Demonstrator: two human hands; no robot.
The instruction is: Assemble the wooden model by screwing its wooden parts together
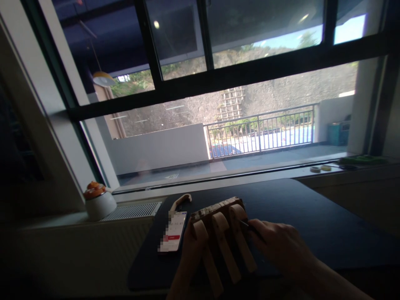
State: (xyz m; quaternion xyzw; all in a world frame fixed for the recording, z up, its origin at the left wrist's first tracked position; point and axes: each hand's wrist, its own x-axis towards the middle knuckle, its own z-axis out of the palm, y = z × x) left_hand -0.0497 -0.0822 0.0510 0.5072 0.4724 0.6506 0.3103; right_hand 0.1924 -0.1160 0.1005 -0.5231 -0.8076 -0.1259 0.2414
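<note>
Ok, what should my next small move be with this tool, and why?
I'd probably ease the tool's tip gently against the right strip, with your left hand bracing the block. Your right hand holds the tip right by that strip's loop, and your left grips the opposite side. Whether the tip touches is hard to tell, so go lightly.

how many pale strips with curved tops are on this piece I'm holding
3: the left strip by your left hand, the middle strip, and the right strip nearest your right hand. The far side of the piece is hidden, so more could be there.
</note>
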